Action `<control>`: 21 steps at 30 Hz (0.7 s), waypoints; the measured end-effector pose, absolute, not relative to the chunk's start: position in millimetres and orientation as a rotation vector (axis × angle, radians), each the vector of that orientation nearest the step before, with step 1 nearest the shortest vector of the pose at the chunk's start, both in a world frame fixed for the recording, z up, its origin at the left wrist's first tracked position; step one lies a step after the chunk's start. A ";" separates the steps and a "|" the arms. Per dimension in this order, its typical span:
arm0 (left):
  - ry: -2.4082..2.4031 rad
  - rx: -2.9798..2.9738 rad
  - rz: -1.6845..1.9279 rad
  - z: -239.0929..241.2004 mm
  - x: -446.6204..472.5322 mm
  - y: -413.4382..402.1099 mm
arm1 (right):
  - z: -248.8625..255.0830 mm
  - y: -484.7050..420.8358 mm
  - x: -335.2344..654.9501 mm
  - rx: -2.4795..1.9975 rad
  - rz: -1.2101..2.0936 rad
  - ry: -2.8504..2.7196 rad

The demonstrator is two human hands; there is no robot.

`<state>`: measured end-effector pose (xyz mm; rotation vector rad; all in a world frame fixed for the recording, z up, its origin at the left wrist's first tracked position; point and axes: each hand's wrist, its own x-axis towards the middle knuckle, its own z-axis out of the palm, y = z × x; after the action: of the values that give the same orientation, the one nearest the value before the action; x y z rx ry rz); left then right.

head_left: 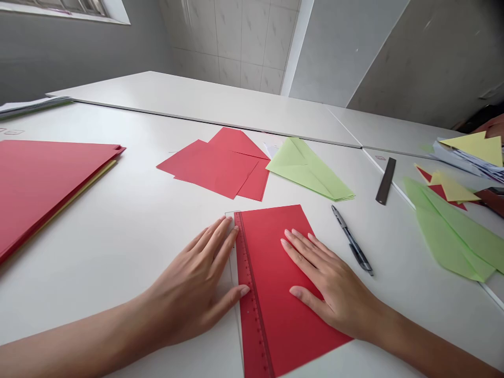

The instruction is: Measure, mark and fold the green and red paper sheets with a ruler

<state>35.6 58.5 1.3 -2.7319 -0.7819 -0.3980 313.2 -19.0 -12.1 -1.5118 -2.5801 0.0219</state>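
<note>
A red sheet of paper (271, 252) lies flat on the white table in front of me. Along its left edge runs a clear ruler (252, 304), its marks showing over the red. My left hand (197, 278) rests at the ruler's left side, fingers stretched out, with the thumb and fingertips touching the ruler's edge. On the right half of the sheet my right hand (331, 283) lies flat, fingers spread. A dark pen (352, 241) lies on the table just right of the sheet.
Beyond the sheet are cut red papers (220, 168) and folded green papers (307, 168). A red stack (51, 184) lies at left. On the right are a dark strip (386, 181), green sheets (452, 231) and yellow paper pieces (452, 186). Part of another person shows at far right.
</note>
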 end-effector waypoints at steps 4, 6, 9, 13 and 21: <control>-0.792 -2.748 -0.391 0.2 35.6 58.5 | -11.7 -19.4 313.3 -1.507 0.048 -2.568; -0.801 -2.766 -0.395 -0.3 35.6 58.3 | -11.3 -19.7 313.6 -1.505 0.064 -2.555; -0.815 -2.791 -0.415 -0.7 35.7 58.8 | -11.1 -19.7 313.7 -1.503 0.078 -2.542; -0.832 -2.823 -0.444 -0.5 35.6 59.4 | -10.9 -18.6 313.2 -1.509 0.085 -2.544; -0.848 -2.862 -0.435 0.1 33.5 59.6 | -10.2 -19.0 313.3 -1.503 0.136 -2.530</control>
<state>33.5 59.6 0.1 -2.8616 -0.8479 -0.4351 313.3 -19.0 -10.2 -1.5026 -2.5304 0.1357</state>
